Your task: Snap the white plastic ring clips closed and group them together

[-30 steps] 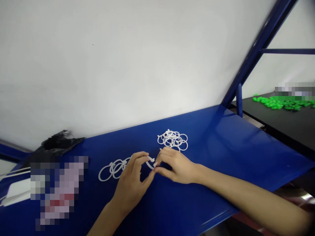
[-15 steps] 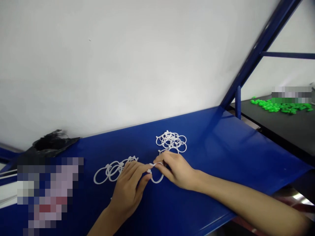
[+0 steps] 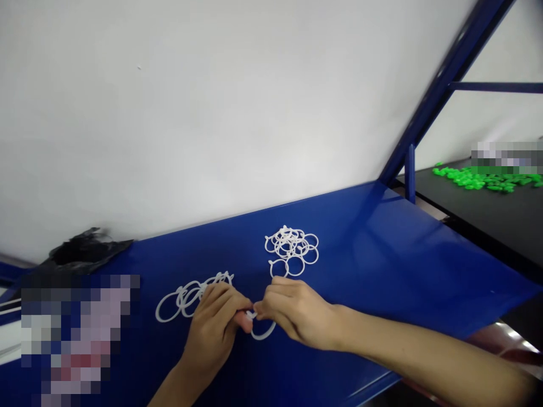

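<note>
Between my two hands is a white plastic ring [image 3: 263, 336], held just above the blue tabletop. My left hand [image 3: 215, 321] pinches the ring's end between thumb and fingers. Closed on the same ring from the other side, my right hand [image 3: 294, 310] has its fingertips against those of the left. Fingers cover the upper part of the ring, so whether its ends are joined cannot be made out. Beyond my right hand lies a pile of white rings [image 3: 296, 265]. More white rings [image 3: 168, 308] overlap in a row beside my left hand, partly behind it.
The blue tabletop [image 3: 360, 271] runs along a pale wall. At its left end lie a black plastic bag [image 3: 85, 250] and a blurred-out item. A blue metal post [image 3: 441, 85] slants up at the right. Green pieces [image 3: 475, 178] are spread on a black table beyond.
Both hands have come slightly nearer to me with the ring. My right fingertips have moved in against the left ones, over the ring's end. The view has shifted a little.
</note>
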Available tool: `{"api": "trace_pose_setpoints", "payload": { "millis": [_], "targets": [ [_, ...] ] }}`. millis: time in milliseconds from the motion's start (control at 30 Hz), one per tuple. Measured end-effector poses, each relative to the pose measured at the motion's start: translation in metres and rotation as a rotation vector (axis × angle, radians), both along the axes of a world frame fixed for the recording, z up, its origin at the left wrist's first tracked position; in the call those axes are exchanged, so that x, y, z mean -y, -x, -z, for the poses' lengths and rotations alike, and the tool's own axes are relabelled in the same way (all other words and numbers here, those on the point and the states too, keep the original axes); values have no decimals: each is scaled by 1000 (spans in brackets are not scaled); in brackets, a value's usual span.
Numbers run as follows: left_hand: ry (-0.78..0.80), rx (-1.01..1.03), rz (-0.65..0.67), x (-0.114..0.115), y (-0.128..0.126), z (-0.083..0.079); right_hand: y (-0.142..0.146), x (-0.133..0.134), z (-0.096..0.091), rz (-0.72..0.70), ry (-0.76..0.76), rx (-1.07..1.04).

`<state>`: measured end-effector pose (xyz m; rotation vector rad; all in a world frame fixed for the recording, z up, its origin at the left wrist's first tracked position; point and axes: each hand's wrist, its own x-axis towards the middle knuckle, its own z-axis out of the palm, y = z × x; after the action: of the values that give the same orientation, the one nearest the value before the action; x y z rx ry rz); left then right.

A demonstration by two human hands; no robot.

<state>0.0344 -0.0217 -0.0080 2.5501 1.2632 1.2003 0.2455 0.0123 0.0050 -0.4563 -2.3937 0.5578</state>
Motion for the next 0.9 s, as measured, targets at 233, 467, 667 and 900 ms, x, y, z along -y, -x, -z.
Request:
{"api": "trace_pose_setpoints", "payload": {
  "millis": [233, 467, 667, 900],
  "targets": [
    [4, -171, -121, -7, 6, -1, -2, -11, 4, 68, -61, 56],
    [66, -421, -351, -14, 29, -2, -10, -54, 17, 533, -207, 47],
    [185, -371, -314, -14, 26, 4, -11, -64, 19, 637, -267, 138],
    [136, -259, -251, -16, 19, 6, -5, -43, 12, 441, -225, 25]
  ]
}}
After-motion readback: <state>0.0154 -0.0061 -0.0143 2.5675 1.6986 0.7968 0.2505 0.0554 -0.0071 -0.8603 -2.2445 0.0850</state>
